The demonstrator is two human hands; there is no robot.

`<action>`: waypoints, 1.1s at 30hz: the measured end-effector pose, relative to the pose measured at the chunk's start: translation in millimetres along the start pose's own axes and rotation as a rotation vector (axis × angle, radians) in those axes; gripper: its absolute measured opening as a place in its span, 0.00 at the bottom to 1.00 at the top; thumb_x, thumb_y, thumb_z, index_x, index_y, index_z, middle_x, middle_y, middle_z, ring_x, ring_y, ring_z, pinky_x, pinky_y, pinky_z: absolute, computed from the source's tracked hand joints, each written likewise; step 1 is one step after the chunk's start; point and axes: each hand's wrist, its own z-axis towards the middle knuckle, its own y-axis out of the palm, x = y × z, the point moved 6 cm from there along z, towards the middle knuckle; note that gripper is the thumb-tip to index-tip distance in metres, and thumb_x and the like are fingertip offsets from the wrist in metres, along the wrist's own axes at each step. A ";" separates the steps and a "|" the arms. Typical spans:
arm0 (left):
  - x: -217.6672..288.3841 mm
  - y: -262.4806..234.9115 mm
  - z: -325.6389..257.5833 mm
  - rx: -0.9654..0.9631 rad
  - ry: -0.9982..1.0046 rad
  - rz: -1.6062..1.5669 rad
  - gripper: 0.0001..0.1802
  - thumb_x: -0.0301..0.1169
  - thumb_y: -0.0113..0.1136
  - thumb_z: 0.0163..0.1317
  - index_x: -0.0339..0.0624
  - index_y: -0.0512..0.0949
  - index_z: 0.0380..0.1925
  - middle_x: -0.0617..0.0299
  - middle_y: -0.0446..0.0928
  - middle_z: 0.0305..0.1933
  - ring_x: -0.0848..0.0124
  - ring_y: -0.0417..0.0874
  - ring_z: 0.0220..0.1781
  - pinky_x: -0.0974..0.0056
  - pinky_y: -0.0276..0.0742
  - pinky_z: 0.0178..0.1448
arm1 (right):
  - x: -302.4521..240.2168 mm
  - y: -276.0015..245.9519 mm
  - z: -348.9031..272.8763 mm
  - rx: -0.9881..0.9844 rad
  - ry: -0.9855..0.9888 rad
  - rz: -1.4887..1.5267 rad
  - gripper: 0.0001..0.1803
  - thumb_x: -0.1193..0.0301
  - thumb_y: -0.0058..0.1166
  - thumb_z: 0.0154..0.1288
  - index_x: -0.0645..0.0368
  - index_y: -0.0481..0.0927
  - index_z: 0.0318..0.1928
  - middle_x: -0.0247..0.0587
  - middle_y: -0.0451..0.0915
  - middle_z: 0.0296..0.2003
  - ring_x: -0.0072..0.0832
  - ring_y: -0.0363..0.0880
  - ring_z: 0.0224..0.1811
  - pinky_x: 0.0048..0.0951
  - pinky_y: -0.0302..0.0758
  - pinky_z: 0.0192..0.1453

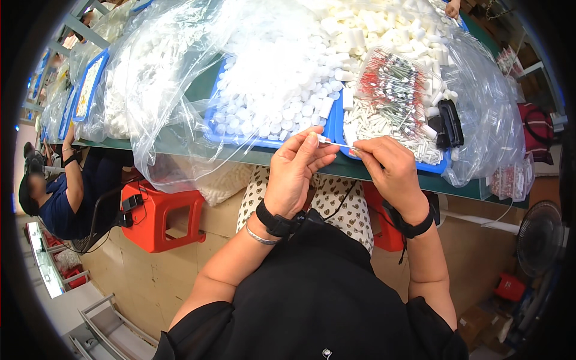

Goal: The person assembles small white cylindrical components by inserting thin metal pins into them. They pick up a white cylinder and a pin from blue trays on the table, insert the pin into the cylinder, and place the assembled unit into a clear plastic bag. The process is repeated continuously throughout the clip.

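My left hand (294, 174) pinches a small white plastic part (324, 139) between thumb and forefinger, its other fingers loosely curled. From this part a thin metal rod (342, 145) runs across to my right hand (390, 171), whose thumb and fingers are closed on its other end. Both hands are just off the table's near edge. Behind them a blue tray (211, 126) holds a heap of white round caps (288, 114). To its right, a second blue tray (441, 168) bears small white tubes (369, 123) and a clear box of metal pins (393, 81) with red and dark ends.
Clear plastic sheeting (174, 129) drapes over the table at left, and more (480, 120) at right. Cream foam-like cylinders (384, 27) are heaped at the back. A black object (449, 123) lies on the right tray. A red stool (159, 219) and a seated co-worker (57, 192) are at left.
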 end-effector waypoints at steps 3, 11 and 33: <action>-0.8 -1.3 -0.6 -0.005 -0.013 -0.014 0.17 0.34 0.53 0.70 0.34 0.72 0.52 0.55 0.80 0.42 0.65 0.83 0.47 0.65 0.81 0.51 | 1.5 0.9 -1.1 -0.012 0.005 0.008 0.07 0.79 0.62 0.53 0.63 0.82 0.35 0.42 0.81 0.29 0.36 0.80 0.31 0.32 0.75 0.34; -6.5 2.7 -3.8 -0.076 -0.004 0.086 0.20 0.34 0.53 0.70 0.32 0.71 0.56 0.54 0.78 0.48 0.68 0.82 0.49 0.65 0.78 0.56 | -1.1 7.2 -0.9 -0.057 0.048 0.180 0.08 0.77 0.60 0.59 0.63 0.81 0.39 0.42 0.82 0.29 0.32 0.81 0.28 0.29 0.76 0.32; 16.1 -13.9 -5.6 0.040 0.186 0.289 0.20 0.38 0.54 0.70 0.35 0.74 0.54 0.56 0.80 0.48 0.71 0.81 0.48 0.66 0.75 0.54 | 13.8 27.5 2.6 -0.173 0.510 0.411 0.09 0.70 0.52 0.69 0.64 0.76 0.43 0.44 0.82 0.26 0.25 0.82 0.25 0.24 0.76 0.29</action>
